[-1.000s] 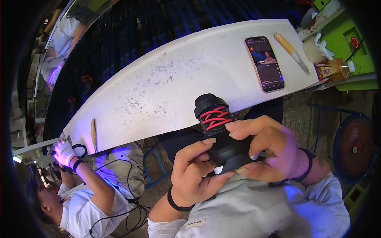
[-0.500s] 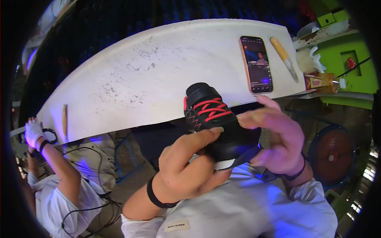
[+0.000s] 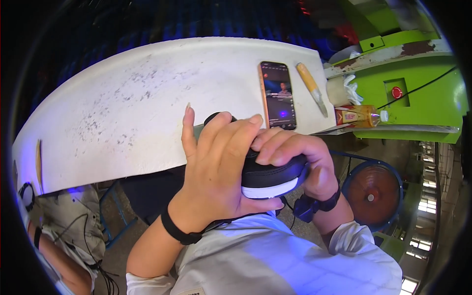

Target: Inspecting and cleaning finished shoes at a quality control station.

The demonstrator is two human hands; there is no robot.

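Note:
A black shoe [image 3: 271, 173] with a white sole edge is held in front of my body, its toe toward me. Over its upper lies my left hand [image 3: 211, 169], the little finger raised and the thumb along the sole, so the laces are hidden. My right hand [image 3: 306, 155] grips the shoe from the other side, fingertips on top and close to the left fingers. Just beyond the hands, a phone [image 3: 278, 96] with a lit screen lies on the white table [image 3: 162, 142]. Right of the phone rests a knife [image 3: 312, 88] with a wooden handle.
A bottle [image 3: 355, 116] of amber liquid lies by green machinery [image 3: 423, 88] carrying a red button [image 3: 396, 92]. A fan [image 3: 371, 191] stands below right. Another wooden-handled tool [image 3: 38, 160] is at the table's left end, near a co-worker's arm [image 3: 64, 260].
My left hand has spread over the laces, and the right fingers have closed onto the shoe's top. The view has swung right, so phone and knife appear further left.

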